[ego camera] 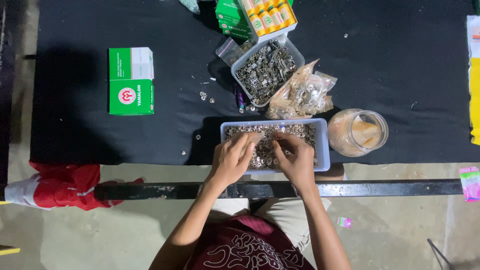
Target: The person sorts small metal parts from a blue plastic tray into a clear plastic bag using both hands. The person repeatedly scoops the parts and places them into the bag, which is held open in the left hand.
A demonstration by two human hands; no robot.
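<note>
Both hands rest inside one shallow pale tray (323, 145) that sits at the near edge of a black table (90, 115), directly in front of the person. From my remote seat I see the left hand (231, 161) with its fingers curled and its fingertips pinched down into a layer of small silver metal pieces (300, 131) that fills the tray. The right hand (296, 160) mirrors it, fingers bent and tips pressed together over the same heap. I cannot tell whether either hand actually grips a piece or only touches the pile.

The tray seems to lie close to the body so both wrists can reach it without stretching.

Just behind the tray, a clear plastic bag (304, 94) of similar shiny parts lies slumped and open. Behind and slightly left of the tray stands a clear tub (267, 69) of darker metal fittings. Just right of the tray, a glass jar (359, 132) lies on its side, mouth toward the right. Far behind the tray sits an open box of yellow thread spools (268, 15) beside green cartons. Well to the left of the tray lies a green and white box (131, 81). A few loose pieces are scattered on the cloth between that box and the tray.

Nearer than the tray, a dark metal bar (390, 188) crosses below the table edge, with a red cloth (62, 184) at its left end.
</note>
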